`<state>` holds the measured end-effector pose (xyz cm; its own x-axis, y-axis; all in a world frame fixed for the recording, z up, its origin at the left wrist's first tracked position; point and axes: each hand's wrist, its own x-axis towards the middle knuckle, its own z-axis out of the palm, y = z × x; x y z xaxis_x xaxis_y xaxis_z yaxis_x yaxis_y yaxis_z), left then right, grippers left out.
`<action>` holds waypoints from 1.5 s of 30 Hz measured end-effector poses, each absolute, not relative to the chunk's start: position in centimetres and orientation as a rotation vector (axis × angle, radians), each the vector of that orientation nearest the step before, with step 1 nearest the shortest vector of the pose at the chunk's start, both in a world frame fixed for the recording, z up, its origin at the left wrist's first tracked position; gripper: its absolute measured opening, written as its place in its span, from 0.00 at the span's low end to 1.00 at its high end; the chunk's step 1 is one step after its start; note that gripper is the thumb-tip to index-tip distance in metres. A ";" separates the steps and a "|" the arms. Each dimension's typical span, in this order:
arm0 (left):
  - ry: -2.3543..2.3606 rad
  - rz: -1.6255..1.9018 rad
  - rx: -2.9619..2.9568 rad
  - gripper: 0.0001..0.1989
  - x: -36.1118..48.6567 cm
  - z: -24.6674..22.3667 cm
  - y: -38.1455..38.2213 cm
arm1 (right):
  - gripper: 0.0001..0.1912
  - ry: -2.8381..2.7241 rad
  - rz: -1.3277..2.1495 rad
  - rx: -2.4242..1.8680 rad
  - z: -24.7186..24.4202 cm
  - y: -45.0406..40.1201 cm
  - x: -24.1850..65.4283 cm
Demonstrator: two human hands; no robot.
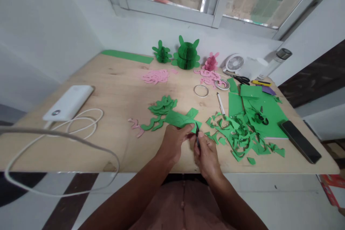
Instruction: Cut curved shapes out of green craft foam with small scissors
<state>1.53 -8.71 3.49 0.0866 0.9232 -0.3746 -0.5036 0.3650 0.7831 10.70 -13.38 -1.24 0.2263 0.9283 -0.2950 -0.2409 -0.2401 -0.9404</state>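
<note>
My left hand (174, 141) pinches a green paper piece (178, 118) with faint drawn outlines, near the table's front edge. Closed around dark scissors (198, 138) is my right hand (207, 152), with the blades at the right end of that paper. Just left of the paper lie wavy green cutouts (163, 106) in a pile, with a curved green strip (151, 123) and small pink cutouts (136, 127) below. Cut green scraps (242, 136) are heaped to the right of my right hand.
Green and pink paper figures (187, 55) stand at the back wall. Pink cutouts (156, 76), tape rings (201, 91), a white pen (220, 103), a small fan (234, 63) and green sheets (269, 109) lie around. A phone (300, 142) is right; a white power bank (68, 103) with cable is left.
</note>
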 end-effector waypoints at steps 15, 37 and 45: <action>0.988 1.088 0.623 0.07 1.2 4.0 -8.4 | 0.25 -0.769 1.262 -1.388 -0.5 -13.2 10.9; 1.017 0.976 0.747 0.05 0.1 3.5 -7.8 | 0.27 -0.734 1.307 -1.362 -0.6 -13.5 11.1; 1.010 0.944 0.810 0.03 0.0 4.0 -7.6 | 0.27 -0.736 1.305 -1.362 -0.3 -13.5 11.1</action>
